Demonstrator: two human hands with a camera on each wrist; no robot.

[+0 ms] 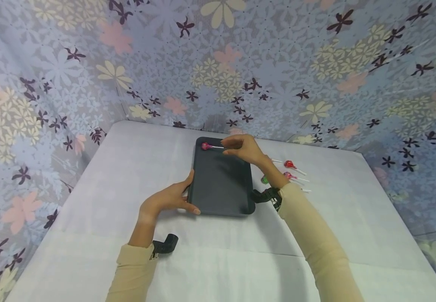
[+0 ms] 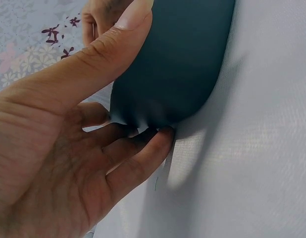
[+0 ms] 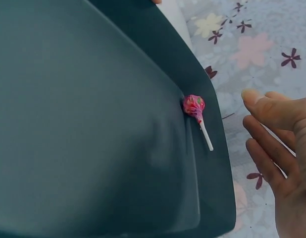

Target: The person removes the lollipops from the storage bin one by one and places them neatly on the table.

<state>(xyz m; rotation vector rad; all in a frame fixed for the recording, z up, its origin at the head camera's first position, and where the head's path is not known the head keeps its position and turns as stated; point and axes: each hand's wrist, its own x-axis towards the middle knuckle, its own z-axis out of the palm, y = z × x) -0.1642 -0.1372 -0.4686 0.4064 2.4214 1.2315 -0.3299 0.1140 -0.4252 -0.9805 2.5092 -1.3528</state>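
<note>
A dark grey-green tray [image 1: 223,184] lies on the white-covered table. My left hand [image 1: 170,197] holds the tray's left side; in the left wrist view the thumb [image 2: 128,29] overlaps the tray and the fingertips bend in under its edge. One pink-wrapped lollipop [image 3: 194,106] rests in the tray's far left corner, its white stick pointing right in the head view. My right hand [image 1: 244,149] hovers over the far end of the tray, near that stick. Its thumb and fingers are apart and hold nothing, as the right wrist view shows.
Several more lollipops lie on the table right of the tray, among them a red one [image 1: 289,164], a pink one [image 1: 287,175] and a green one [image 1: 264,179] partly behind my right forearm. A flowered cloth [image 1: 157,84] hangs behind the table.
</note>
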